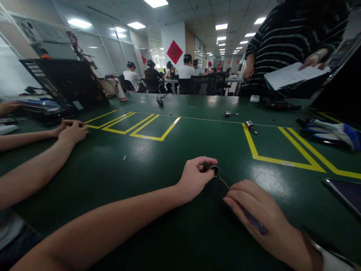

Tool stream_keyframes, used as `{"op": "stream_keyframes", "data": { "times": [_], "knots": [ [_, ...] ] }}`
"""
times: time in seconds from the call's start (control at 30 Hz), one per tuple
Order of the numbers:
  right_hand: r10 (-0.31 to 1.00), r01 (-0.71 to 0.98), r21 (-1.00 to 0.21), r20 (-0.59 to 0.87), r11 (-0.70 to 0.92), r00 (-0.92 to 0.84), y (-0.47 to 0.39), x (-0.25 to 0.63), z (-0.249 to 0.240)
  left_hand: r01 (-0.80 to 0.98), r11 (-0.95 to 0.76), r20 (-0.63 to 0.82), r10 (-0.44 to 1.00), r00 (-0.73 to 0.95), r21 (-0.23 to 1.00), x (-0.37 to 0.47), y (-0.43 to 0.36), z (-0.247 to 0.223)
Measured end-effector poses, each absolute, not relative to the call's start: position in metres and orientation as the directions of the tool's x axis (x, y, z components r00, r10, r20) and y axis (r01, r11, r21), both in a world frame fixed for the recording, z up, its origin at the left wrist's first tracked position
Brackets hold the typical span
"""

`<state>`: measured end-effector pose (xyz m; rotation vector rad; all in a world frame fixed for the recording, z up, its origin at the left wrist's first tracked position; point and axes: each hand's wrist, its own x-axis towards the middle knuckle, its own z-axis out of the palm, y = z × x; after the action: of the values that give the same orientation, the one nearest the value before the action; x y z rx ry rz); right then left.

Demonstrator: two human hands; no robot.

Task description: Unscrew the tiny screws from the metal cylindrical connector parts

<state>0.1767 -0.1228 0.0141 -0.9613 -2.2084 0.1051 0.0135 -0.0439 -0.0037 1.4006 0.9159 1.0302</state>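
Observation:
My left hand (194,178) is closed on a small dark ring-shaped part (216,170), pinched between thumb and fingers just over the green table. A screwdriver (256,223) with a purplish see-through handle lies in the closed grip of my right hand (261,210). Its thin metal shaft points up and left, with the tip at or close to the ring-shaped part; whether they touch I cannot tell. A tiny dark piece (219,180) shows beside the shaft, just below the ring.
Yellow tape outlines mark the green table (113,180). Metal tool heads (251,127) (230,114) lie beyond my hands. Blue-and-white gloves (332,131) and a dark flat device (345,194) are at right. At left are another person's hands (72,131); a standing person holds papers (293,75).

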Motion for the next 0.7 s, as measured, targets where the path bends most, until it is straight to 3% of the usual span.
{"op": "stream_keyframes", "data": {
  "times": [0.7],
  "knots": [
    [0.69,0.666,-0.298,0.561,0.684,-0.458,-0.1251,0.1742,0.0122,-0.034,-0.095,0.101,0.945,0.311,0.995,0.0146,-0.0456,-0.0018]
  ]
}}
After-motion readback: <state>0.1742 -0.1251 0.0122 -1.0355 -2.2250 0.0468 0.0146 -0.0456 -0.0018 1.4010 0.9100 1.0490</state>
